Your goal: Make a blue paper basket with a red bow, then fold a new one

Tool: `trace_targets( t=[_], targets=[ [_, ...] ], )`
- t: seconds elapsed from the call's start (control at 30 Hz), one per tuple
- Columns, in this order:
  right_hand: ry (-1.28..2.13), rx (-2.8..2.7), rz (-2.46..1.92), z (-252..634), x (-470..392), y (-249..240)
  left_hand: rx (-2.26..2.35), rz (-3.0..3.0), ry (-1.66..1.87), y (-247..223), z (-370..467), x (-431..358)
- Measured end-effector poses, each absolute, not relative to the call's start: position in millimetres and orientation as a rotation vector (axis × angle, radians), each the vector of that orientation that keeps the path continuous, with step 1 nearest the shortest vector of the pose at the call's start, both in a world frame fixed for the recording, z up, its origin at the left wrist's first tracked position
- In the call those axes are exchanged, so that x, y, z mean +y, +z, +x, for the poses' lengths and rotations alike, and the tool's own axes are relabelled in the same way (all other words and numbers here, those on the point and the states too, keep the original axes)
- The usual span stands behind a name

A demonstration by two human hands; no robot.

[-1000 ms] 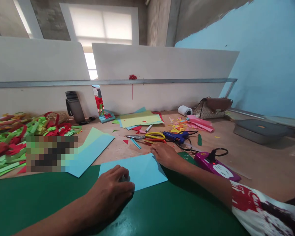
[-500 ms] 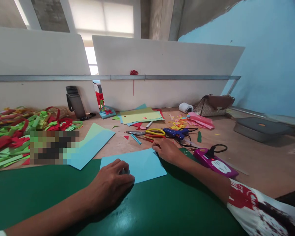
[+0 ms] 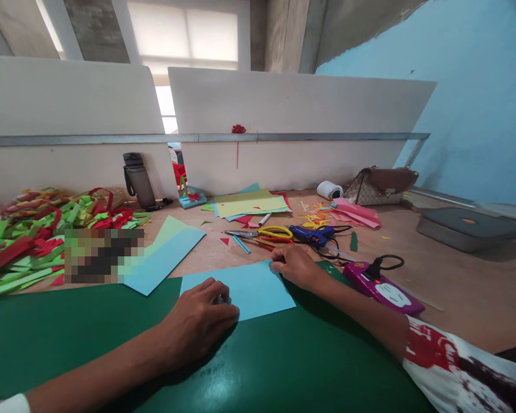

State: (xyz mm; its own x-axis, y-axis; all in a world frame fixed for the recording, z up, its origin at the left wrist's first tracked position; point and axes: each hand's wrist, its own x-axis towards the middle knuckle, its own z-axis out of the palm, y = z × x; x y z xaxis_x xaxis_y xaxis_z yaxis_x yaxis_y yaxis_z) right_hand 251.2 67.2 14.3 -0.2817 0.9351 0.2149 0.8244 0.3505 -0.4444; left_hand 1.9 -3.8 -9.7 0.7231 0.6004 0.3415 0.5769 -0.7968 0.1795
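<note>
A light blue sheet of paper (image 3: 258,291) lies flat on the green cutting mat (image 3: 284,361). My left hand (image 3: 204,315) rests on its lower left part, fingers curled and closed; a small shiny bit shows between thumb and forefinger, too hidden to name. At the sheet's upper right corner, my right hand (image 3: 296,265) has its thumb and fingers closed on the edge. Just beyond that hand lie yellow-handled scissors (image 3: 275,232) and a blue glue gun (image 3: 312,234). To the left, another blue sheet (image 3: 167,261) overlaps a pale green one (image 3: 172,228).
Green and red paper strips (image 3: 47,241) are heaped at left near a dark bottle (image 3: 140,180). A purple power strip (image 3: 382,289) sits beside my right forearm. Stacked coloured sheets (image 3: 249,203), a handbag (image 3: 382,186) and a grey lidded box (image 3: 464,229) stand farther back.
The camera view has shifted slightly, so everything appears a little farther right. Both hands keep their places on the blue sheet.
</note>
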Motion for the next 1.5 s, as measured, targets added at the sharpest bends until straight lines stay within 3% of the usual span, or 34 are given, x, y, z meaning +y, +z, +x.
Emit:
trace_targets(
  t=[0.27,0.5,0.73,0.83,1.03,1.27,1.5],
  targets=[
    [0.179,-1.93,-1.204,242.1,34.8,33.6,1.436,2.994,1.063,9.1,-12.7,7.2],
    [-0.105,-2.022,-0.358,252.8,5.5,43.4,1.452,2.975,0.964,34.9,-32.9,-5.8],
    [-0.025,-2.091,-0.747,254.7,19.4,36.9,1.287,3.29,1.157,36.7,-30.1,-6.1],
    [-0.111,-2.163,-0.602,257.5,29.3,31.7,1.177,3.421,1.168,32.3,-32.6,-7.3],
    [-0.34,-2.264,-0.369,270.7,27.4,22.1,0.872,3.48,0.985,13.4,-36.2,-23.1],
    [-0.065,-2.595,-0.403,267.8,11.0,17.9,0.958,3.136,0.632,-6.4,-32.8,-28.4],
    [0.21,-2.83,-0.474,263.2,0.1,30.0,0.968,2.825,0.422,8.5,-26.1,-32.6]
  ],
)
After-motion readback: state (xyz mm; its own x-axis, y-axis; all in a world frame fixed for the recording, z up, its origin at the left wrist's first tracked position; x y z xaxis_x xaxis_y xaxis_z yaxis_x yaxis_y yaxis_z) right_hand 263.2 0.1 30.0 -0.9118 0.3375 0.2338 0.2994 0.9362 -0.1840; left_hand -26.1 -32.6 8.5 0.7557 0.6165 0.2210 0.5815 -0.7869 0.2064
